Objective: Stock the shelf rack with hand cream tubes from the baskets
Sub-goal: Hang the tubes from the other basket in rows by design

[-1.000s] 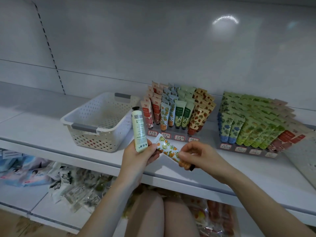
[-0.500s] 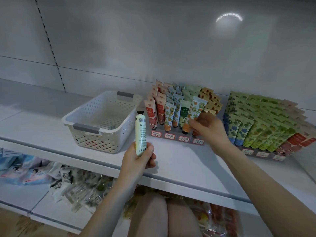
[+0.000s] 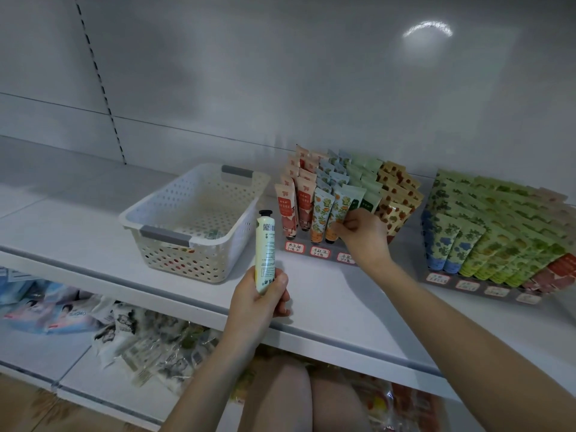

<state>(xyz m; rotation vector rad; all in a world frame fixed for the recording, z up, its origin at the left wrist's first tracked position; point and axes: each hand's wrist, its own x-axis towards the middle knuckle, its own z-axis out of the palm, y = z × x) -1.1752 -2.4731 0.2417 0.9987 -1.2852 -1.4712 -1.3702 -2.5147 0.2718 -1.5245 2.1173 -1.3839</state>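
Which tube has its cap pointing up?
The pale yellow-green tube gripped in the left hand. Its black cap is on top, while the racked tubes all stand crimped end up.

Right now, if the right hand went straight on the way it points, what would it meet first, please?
The right hand pinches an orange-flowered tube at the front of the rack; going on, it would probably meet the green tubes behind it, though depth is unclear.
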